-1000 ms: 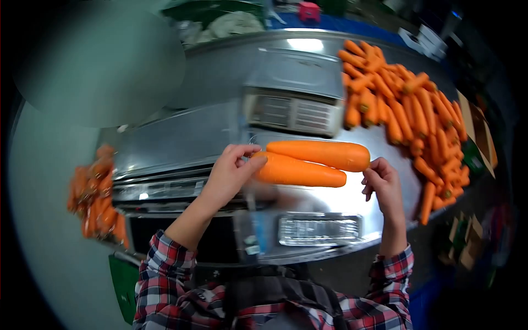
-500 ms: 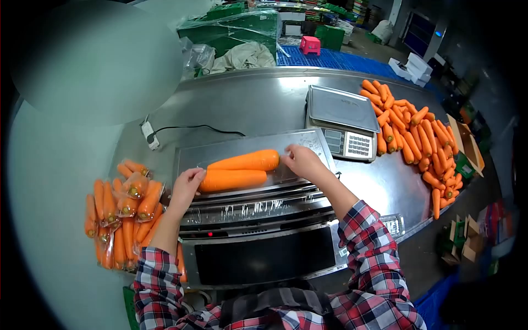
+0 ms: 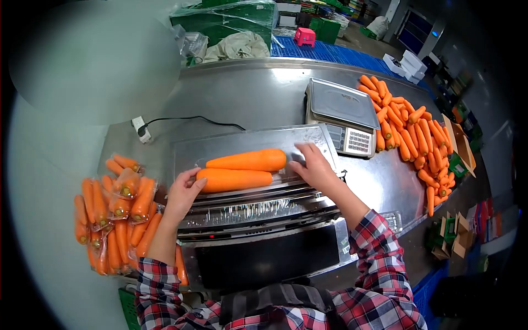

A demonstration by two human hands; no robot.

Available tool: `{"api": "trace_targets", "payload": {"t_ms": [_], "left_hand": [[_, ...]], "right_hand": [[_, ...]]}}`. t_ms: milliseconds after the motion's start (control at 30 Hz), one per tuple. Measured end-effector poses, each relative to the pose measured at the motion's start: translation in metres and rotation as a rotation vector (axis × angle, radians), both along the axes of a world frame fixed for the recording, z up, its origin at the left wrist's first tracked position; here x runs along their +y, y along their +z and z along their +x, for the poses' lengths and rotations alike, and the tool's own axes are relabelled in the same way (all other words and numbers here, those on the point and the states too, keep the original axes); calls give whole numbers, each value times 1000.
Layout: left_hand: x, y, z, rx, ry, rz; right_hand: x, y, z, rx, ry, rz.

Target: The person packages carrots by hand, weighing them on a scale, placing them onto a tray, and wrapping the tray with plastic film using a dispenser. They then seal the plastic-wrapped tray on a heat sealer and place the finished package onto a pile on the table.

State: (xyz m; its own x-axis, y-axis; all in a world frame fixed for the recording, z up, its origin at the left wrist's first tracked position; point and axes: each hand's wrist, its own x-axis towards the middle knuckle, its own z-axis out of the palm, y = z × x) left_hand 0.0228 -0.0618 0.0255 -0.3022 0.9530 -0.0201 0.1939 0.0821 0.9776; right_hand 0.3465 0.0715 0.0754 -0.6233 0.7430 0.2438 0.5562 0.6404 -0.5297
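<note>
Two large orange carrots lie side by side on the metal plate (image 3: 187, 148) of a film-wrapping machine: an upper carrot (image 3: 247, 160) and a lower carrot (image 3: 236, 180). My left hand (image 3: 183, 193) is at their left ends, with thumb and fingers closed around the left tip of the lower carrot. Just past the right ends, my right hand (image 3: 314, 168) hovers with its fingers apart and holds nothing. Clear film (image 3: 247, 210) shines along the machine's roller in front of the carrots. Whether film lies under the carrots is hard to make out.
Several wrapped carrots (image 3: 115, 214) are heaped at the left. A weighing scale (image 3: 344, 107) stands behind my right hand, and a large pile of loose carrots (image 3: 421, 135) lies beyond it. A black cable (image 3: 192, 117) runs from a white socket (image 3: 142, 130) across the steel table.
My right hand has opened its fingers and shifted slightly right, away from the carrots. My left thumb has come onto the lower carrot's tip. The view has moved a little.
</note>
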Motion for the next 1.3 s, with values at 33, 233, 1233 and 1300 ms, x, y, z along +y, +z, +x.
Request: {"api": "trace_targets", "payload": {"t_ms": [33,233,1233,1300], "left_hand": [[-2,-2,0,0,6,0],[-57,14,5,568,230,109],[63,-19,-14,454,-27,313],[57,3,-14,479,-25,177]], "right_hand": [[5,-9,6,-59,20,-78],[-32,-20,70,2,-220,315],[46,-39,-24,84,-63,-45],[44,-30,-18,-32,-144,-169]]}}
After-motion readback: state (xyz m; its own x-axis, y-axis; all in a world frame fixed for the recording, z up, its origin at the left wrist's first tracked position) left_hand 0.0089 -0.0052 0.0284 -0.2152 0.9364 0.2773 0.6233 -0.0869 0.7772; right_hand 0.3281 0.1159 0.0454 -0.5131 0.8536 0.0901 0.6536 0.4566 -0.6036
